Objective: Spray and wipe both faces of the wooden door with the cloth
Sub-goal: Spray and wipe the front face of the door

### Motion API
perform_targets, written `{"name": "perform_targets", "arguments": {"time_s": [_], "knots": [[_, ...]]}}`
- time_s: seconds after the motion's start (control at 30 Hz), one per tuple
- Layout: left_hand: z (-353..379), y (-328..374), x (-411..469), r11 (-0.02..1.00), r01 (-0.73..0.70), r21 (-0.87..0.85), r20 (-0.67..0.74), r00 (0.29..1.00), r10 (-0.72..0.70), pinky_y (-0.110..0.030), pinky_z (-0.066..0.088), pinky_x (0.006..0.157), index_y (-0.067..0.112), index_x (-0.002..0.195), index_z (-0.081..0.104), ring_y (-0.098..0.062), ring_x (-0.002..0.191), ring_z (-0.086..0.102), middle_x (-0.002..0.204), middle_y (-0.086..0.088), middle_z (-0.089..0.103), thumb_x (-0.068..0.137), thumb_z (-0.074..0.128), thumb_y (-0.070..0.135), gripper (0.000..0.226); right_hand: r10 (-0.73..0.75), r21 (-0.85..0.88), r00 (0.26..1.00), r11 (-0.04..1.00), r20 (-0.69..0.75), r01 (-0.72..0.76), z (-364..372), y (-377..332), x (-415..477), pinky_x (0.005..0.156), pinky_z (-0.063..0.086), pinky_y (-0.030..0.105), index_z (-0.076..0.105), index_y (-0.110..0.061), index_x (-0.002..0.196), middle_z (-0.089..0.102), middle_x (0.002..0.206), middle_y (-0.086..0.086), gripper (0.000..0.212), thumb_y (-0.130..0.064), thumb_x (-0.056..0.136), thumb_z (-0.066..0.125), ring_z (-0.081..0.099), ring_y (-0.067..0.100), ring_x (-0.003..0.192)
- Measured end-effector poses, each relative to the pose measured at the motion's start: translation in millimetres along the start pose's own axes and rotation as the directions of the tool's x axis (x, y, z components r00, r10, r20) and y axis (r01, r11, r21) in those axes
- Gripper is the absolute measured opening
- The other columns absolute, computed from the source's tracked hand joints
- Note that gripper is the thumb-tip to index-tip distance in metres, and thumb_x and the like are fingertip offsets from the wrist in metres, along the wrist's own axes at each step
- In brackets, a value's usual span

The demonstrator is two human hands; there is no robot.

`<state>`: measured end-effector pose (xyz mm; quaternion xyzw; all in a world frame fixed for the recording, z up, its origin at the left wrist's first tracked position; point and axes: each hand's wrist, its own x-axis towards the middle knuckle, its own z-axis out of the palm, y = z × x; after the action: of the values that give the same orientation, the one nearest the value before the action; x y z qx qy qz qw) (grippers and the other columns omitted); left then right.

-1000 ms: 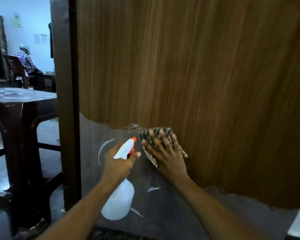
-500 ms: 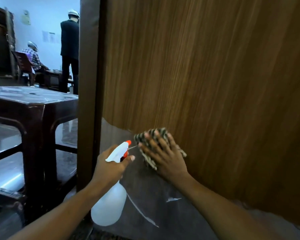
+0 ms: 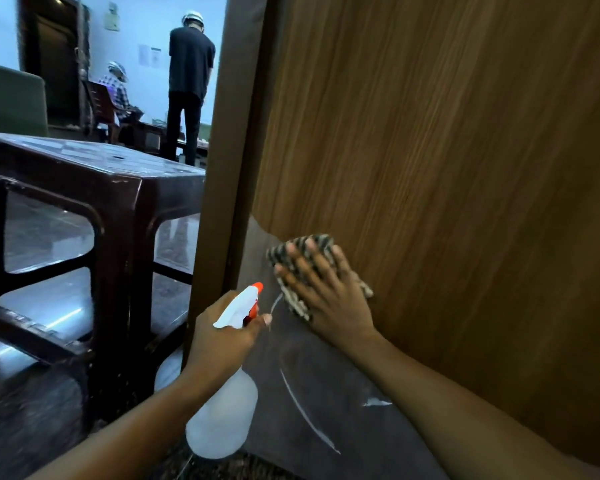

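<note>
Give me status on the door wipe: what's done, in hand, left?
Done: unclear; nothing on the brown wood-grain door shows which parts are wiped. In hand: the right hand presses the striped cloth flat on this face near its left edge, over the grey lower patch; the left hand holds the white spray bottle with the orange nozzle. Left: the door's other face, hidden from here.

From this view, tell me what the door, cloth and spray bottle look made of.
Door: wood-grain veneer or laminate, satin; its lower part is bare grey, the surface seemingly peeled. Cloth: soft woven fabric, striped. Spray bottle: translucent white plastic, orange nozzle.
</note>
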<state>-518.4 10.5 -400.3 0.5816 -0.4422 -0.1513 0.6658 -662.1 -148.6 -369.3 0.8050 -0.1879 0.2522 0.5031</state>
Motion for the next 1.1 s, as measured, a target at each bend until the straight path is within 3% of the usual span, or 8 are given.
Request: {"name": "perform_targets", "arguments": {"time_s": [0.2,0.37,0.5,0.6,0.73,0.83,1.0,1.1], "knots": [[-11.4,-3.9,3.7,0.999,0.031,0.008,0.007,1.000,-0.031,-0.022,0.050,0.047,0.040,0.088,0.057,-0.022,0.059,0.060,0.078,-0.003,0.062,0.077,0.075,0.025,0.026,-0.300,-0.024,0.947,0.952,0.111,0.305,14.8,2.8,-71.9,0.122,0.005,0.055,0.021,-0.023,0.158,0.011,0.167,0.007,0.074,-0.045,0.094,0.052,0.008,0.033,0.153],[-39.1,-7.2,3.8,0.998,0.056,-0.017,-0.073,0.996,-0.058,-0.023,0.048,0.048,0.037,0.092,0.055,-0.023,0.067,0.061,0.080,0.000,0.062,0.079,0.073,0.022,0.027,0.038,0.023,0.999,0.999,-0.017,-0.037,-7.1,17.4,22.8,0.121,0.008,0.057,0.016,-0.027,0.159,0.011,0.167,0.007,0.071,-0.052,0.099,0.043,0.007,0.033,0.153],[-33.7,0.2,10.6,1.000,0.017,-0.024,-0.094,0.995,-0.019,-0.033,0.051,0.050,0.038,0.090,0.059,-0.023,0.060,0.058,0.076,-0.010,0.062,0.079,0.074,0.022,0.025,0.004,0.032,1.000,0.999,-0.014,-0.004,0.4,-13.1,91.7,0.122,-0.004,0.057,0.012,-0.021,0.160,0.003,0.167,0.010,0.068,-0.046,0.101,0.035,-0.001,0.035,0.153],[-32.5,6.2,14.5,1.000,0.011,-0.020,-0.087,0.996,-0.012,-0.029,0.049,0.046,0.035,0.092,0.058,-0.019,0.050,0.053,0.076,-0.013,0.060,0.079,0.073,0.020,0.026,-0.163,-0.005,0.986,0.987,0.041,0.164,28.8,-44.7,64.2,0.121,-0.010,0.057,0.014,-0.018,0.159,0.004,0.166,0.013,0.065,-0.040,0.100,0.030,-0.002,0.036,0.153],[-49.4,2.6,10.0,0.998,0.050,-0.033,-0.058,0.997,-0.052,-0.026,0.050,0.047,0.036,0.102,0.060,-0.015,0.054,0.053,0.084,-0.007,0.059,0.079,0.073,0.017,0.033,-0.428,0.032,0.884,0.902,0.188,0.430,52.2,-82.2,-32.5,0.120,-0.010,0.059,0.012,-0.016,0.159,-0.001,0.166,0.014,0.066,-0.039,0.100,0.027,-0.006,0.038,0.152],[-58.8,4.8,14.7,0.998,0.054,0.022,-0.045,0.998,-0.053,-0.020,0.052,0.048,0.036,0.111,0.059,-0.014,0.063,0.057,0.091,-0.003,0.061,0.080,0.073,0.018,0.039,-0.347,0.047,0.932,0.938,0.103,0.344,49.1,-64.4,-63.2,0.121,-0.008,0.058,0.019,-0.020,0.159,0.007,0.167,0.009,0.066,-0.040,0.100,0.041,0.001,0.035,0.153],[-58.3,9.0,25.8,0.997,0.021,0.072,-0.086,0.996,-0.014,-0.024,0.052,0.047,0.031,0.112,0.060,-0.015,0.060,0.060,0.090,-0.005,0.064,0.080,0.074,0.019,0.037,-0.025,0.106,0.999,0.994,-0.039,0.029,28.0,-71.4,18.4,0.121,-0.005,0.057,0.012,-0.022,0.160,0.004,0.167,0.010,0.063,-0.041,0.103,0.033,-0.002,0.035,0.153],[-41.1,-6.8,5.4,0.999,-0.015,0.045,-0.153,0.988,0.022,-0.013,0.049,0.061,0.038,0.101,0.060,0.006,0.068,0.061,0.086,0.008,0.065,0.079,0.074,0.014,0.035,-0.104,0.135,0.993,0.986,0.062,0.095,41.1,-119.1,31.6,0.119,-0.013,0.059,0.007,-0.016,0.160,-0.007,0.165,0.017,0.070,-0.041,0.101,0.036,-0.012,0.039,0.151]]}}
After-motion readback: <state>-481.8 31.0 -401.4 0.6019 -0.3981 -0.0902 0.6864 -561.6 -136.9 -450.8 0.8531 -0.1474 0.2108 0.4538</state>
